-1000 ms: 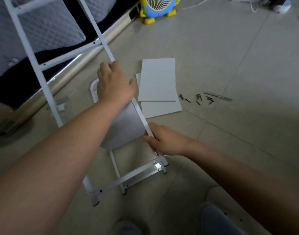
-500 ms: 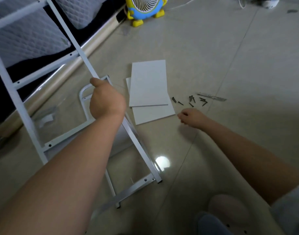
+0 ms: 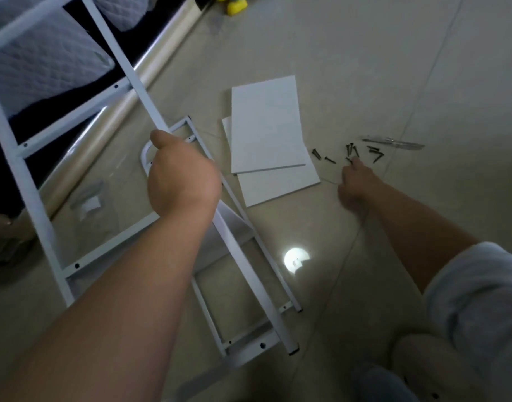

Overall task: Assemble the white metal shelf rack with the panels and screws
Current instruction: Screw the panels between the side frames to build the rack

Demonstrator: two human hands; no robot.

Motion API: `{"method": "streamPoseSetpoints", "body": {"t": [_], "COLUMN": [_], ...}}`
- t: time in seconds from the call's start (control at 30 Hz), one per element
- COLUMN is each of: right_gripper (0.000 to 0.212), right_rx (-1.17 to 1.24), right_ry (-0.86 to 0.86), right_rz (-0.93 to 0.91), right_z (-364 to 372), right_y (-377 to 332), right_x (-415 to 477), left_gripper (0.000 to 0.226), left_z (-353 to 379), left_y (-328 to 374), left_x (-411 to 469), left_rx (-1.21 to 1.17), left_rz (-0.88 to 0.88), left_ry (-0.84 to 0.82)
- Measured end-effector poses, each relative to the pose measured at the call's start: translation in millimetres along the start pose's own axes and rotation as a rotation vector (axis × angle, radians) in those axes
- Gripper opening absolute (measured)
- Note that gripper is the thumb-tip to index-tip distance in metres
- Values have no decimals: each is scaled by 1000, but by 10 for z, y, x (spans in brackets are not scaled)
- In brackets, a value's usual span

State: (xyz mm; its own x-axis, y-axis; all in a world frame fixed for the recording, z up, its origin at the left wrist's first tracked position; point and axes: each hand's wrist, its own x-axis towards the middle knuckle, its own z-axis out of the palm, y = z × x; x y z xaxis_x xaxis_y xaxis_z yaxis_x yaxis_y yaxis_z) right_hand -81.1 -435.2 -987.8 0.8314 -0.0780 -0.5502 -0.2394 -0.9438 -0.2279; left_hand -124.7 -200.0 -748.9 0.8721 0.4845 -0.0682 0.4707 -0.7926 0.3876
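A: Setting?
B: Beige tiled floor [image 3: 365, 68]. Bed [image 3: 31, 62] with a quilted grey cover along the upper left. Foot of a yellow toy [image 3: 234, 7] at the top edge.
A: Left hand?
B: Left hand [image 3: 182, 178] reaches forward, back of the hand to the camera. Fingers are wrapped tight round the long rail of the white rack frame [image 3: 138, 85], thumb up along the rail. The frame is ladder-like and tilted: far end raised over the bed, near foot on the floor.
A: Right hand?
B: Right hand [image 3: 355, 184] is stretched out low to the right, index fingertip at the black screws [image 3: 350, 152] scattered on the tile. Other fingers are curled under; cannot tell if it has pinched one.
A: Other rack parts?
B: Second frame [image 3: 268, 256] lies flat on the floor under the held one, its rounded corner by the left thumb. Two white panels [image 3: 266, 126] are stacked between the frames and the screws, the top one skewed over the bottom. A third panel [image 3: 239, 229] shows between the rails, just below the left wrist.
A: Containers?
B: One clear plastic bag [image 3: 86, 198] flat on the floor near the bed, something white in it, too blurred to name. A thin tool [image 3: 394, 143] lies just beyond the screws.
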Motion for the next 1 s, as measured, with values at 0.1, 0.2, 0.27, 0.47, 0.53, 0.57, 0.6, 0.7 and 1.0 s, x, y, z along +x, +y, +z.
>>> {"method": "streamPoseSetpoints", "body": {"t": [0.1, 0.2, 0.27, 0.47, 0.53, 0.57, 0.6, 0.7, 1.0], "right_gripper": [49, 43, 38, 21, 19, 18, 18, 18, 29], "right_rx": [-31, -40, -42, -4, 145, 232, 325, 644, 1327], "right_ry": [17, 112, 161, 284, 365, 407, 447, 479, -88], "right_rz": [33, 64, 70, -52, -82, -88, -98, -88, -212], "right_z": [-8, 21, 47, 96, 50, 4, -46, -233, -680], "right_y": [5, -44, -97, -187, -283, -346, -412, -643, -1166], "right_x": [15, -3, -27, -125, -211, -283, -364, -696, -1908], "left_gripper": [48, 47, 46, 44, 45, 45, 46, 43, 36], "left_z": [-22, -12, -16, -55, -55, -53, -54, -82, -121], "left_y": [5, 9, 14, 24, 19, 16, 13, 1, 6], "left_x": [-20, 1, 16, 5, 3, 4, 4, -6, -24], "left_rx": [-20, -16, -22, -53, -63, -64, -67, -93, -171], "left_rz": [-4, 10, 13, -1, 0, 3, 9, 21, 27], "left_ry": [2, 19, 23, 14, 2, -2, -4, -19, 1]}}
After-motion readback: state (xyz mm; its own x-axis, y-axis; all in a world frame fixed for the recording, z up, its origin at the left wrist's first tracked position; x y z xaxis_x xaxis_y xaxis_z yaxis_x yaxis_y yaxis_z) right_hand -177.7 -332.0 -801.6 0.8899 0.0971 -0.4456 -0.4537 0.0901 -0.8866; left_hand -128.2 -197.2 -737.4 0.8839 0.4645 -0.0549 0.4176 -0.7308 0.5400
